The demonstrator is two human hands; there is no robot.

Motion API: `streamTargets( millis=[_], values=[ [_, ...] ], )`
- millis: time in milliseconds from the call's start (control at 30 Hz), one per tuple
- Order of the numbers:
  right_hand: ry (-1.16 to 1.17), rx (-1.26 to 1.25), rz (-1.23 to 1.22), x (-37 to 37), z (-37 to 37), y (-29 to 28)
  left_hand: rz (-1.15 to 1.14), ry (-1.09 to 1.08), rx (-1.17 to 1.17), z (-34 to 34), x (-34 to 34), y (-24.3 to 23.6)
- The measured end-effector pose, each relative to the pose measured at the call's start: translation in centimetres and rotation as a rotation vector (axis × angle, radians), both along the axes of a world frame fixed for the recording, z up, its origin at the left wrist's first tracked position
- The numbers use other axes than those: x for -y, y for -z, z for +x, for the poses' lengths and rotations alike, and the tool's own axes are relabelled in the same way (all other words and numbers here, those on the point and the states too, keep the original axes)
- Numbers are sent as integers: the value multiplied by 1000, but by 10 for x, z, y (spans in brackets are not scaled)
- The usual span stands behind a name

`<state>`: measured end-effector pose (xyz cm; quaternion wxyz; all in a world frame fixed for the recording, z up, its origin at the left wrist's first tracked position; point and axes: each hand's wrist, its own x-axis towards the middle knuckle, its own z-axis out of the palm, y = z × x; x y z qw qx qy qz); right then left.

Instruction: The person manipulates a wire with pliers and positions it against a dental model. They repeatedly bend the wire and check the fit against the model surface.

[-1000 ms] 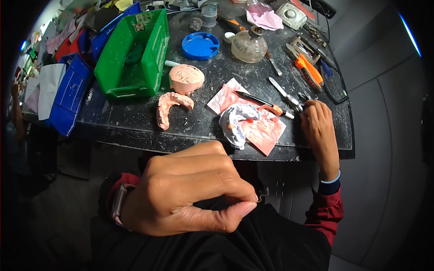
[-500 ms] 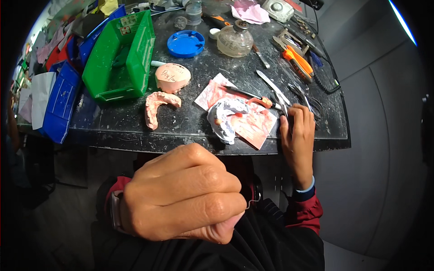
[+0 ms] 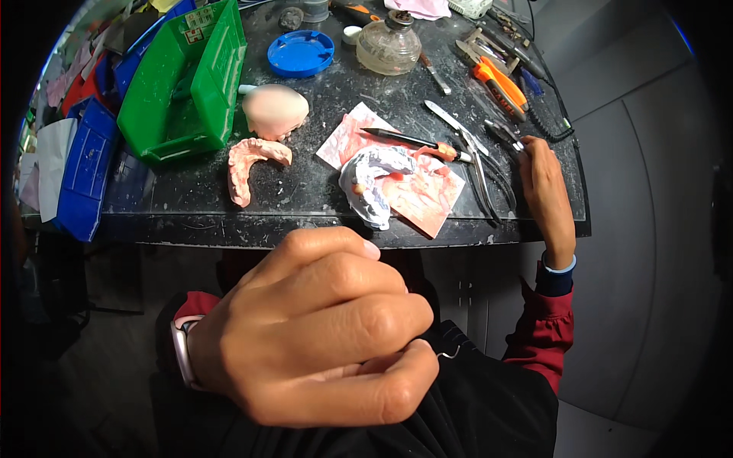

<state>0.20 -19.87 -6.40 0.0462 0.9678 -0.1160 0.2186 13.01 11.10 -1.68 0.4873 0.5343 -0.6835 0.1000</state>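
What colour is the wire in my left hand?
The wire is silvery, shown best in the head view.

Shows a scuffed black bench (image 3: pixel 183 198) bearing a green bin (image 3: pixel 216 84), a blue lid (image 3: pixel 301 53) and a clear jar (image 3: pixel 389 50). Holds, nearer the front, a pink arch (image 3: pixel 243 162), a smeared sheet (image 3: pixel 431 200) and metal pliers (image 3: pixel 480 180).
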Motion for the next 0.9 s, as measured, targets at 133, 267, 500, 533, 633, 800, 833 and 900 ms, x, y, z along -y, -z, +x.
streamTargets(
  millis=[133, 267, 500, 533, 633, 800, 833, 900],
  values=[
    [92, 227, 43, 5, 0, 2, -12, -125, 21, -7, -3, -2],
    [59, 471, 275, -20, -5, -8, 96, -287, 124, -13, -3, -9],
    [-949, 100, 1331, -97, -31, -13, 126, -234, 114, -11, 3, -10],
    [-994, -11, 1410, -104, -28, -7, 137, -207, 102, -11, 5, -7],
    [-1114, -146, 1499, -120, -15, -1, 159, -152, 73, -13, 4, -5],
    [-1289, -115, 1502, -126, -5, 5, 165, -119, 66, -15, 0, -6],
    [-1275, -111, 1503, -126, -7, 5, 179, -88, 99, -12, 0, -8],
    [-1316, -98, 1511, -126, -8, 6, 198, -63, 131, -11, -2, -8]
  ],
)
